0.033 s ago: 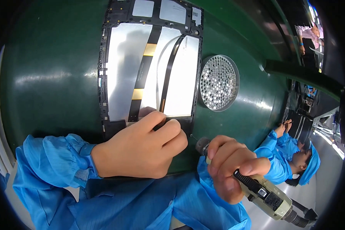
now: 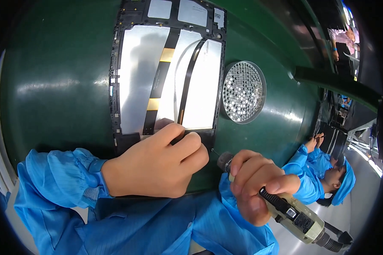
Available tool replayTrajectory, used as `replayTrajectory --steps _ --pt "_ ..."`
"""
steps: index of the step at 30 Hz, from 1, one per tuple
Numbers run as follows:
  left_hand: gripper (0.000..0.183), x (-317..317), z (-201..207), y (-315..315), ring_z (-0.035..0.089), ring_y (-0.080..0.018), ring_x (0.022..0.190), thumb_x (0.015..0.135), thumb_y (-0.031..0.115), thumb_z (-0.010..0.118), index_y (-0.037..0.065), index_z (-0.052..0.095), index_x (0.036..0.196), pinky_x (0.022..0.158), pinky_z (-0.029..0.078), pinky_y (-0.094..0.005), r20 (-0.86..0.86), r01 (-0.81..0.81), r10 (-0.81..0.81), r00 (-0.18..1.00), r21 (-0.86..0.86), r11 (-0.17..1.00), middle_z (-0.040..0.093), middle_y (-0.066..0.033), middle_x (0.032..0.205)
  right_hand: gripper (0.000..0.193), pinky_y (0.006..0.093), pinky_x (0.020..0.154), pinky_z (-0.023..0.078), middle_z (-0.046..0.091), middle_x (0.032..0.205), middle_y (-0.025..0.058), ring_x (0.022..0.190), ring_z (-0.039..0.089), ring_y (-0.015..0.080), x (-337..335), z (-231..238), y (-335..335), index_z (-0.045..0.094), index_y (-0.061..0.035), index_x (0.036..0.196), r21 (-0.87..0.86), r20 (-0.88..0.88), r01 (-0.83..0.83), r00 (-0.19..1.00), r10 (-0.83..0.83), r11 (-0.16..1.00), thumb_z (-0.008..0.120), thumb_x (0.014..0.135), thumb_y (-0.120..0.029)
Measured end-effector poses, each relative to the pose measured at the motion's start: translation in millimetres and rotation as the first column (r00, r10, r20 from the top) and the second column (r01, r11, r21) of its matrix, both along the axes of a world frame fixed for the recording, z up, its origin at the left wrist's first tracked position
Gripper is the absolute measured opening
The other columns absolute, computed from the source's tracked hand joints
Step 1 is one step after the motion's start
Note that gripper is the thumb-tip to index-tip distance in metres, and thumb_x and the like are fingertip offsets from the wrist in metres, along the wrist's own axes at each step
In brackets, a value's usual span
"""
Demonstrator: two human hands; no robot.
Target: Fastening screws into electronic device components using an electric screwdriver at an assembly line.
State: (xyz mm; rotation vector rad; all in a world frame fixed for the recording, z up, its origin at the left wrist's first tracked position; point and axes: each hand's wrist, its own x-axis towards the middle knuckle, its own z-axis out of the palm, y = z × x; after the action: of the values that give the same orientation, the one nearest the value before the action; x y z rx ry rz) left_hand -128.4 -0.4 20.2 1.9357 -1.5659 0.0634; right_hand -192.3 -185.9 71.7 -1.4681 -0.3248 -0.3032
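From here, my right grip point(image 2: 261, 187) clasps a driver point(image 2: 301, 217); my left grip point(image 2: 159, 163) curls on the panel point(image 2: 171, 76), whether pinching I can't tell.

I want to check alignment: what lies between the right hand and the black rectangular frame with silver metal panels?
In the head view, the gray nose and thin metal bit of the pale-green screwdriver.

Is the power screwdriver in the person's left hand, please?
No, the right hand grips the power screwdriver, while the left hand is at the lower edge of the black frame.
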Motion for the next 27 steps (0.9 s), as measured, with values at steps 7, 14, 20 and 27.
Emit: replayTrajectory --steps 7,14,20,27 --pt "0.023 -1.1 -0.6 0.3 0.053 -0.0247 0.088 0.070 0.006 0.068 -0.006 0.069 0.091 0.072 0.044 -0.0357 0.003 -0.003 0.003 1.000 0.007 1.000 0.056 -0.0100 0.087 0.039 0.0406 0.056 0.047 0.054 0.062 0.0081 0.052 0.054 0.0211 1.7 1.4 -3.4 0.045 -0.0038 0.105 -0.028 -0.041 -0.039 0.998 0.038 0.999 0.062 0.071 0.005" --pt "0.024 -2.6 -2.7 -0.5 0.053 -0.0243 0.087 0.070 0.006 0.069 -0.006 0.068 0.090 0.072 0.044 -0.0355 -0.037 -0.024 0.024 0.999 0.000 1.000 0.055 -0.0098 0.087 0.036 0.0398 0.057 0.048 0.053 0.060 0.0075 0.052 0.054 0.0208 5.1 -1.9 -2.4 0.047 -0.0029 0.102 -0.032 -0.035 -0.047 0.998 0.046 0.998 0.062 0.070 0.004" --pt "0.025 -0.9 1.0 -2.1 0.052 -0.0254 0.087 0.069 0.007 0.068 -0.007 0.067 0.088 0.073 0.043 -0.0366 -0.055 -0.010 0.010 0.998 -0.006 1.000 0.056 -0.0103 0.090 0.034 0.0395 0.056 0.048 0.052 0.058 0.0069 0.051 0.054 0.0205 7.2 -1.2 -0.7 0.048 -0.0021 0.100 -0.043 -0.017 -0.027 1.000 0.027 0.999 0.063 0.070 0.002" --pt "0.023 5.1 10.6 -2.5 0.056 -0.0295 0.094 0.072 0.010 0.063 -0.003 0.067 0.090 0.081 0.044 -0.0408 0.073 -0.117 0.111 0.991 0.078 0.990 0.060 -0.0181 0.102 0.035 0.0394 0.058 0.046 0.052 0.060 0.0052 0.054 0.054 0.0203 6.6 6.9 -27.6 0.046 -0.0076 0.111 -0.024 0.064 0.138 0.989 -0.136 0.990 0.060 0.078 -0.009"
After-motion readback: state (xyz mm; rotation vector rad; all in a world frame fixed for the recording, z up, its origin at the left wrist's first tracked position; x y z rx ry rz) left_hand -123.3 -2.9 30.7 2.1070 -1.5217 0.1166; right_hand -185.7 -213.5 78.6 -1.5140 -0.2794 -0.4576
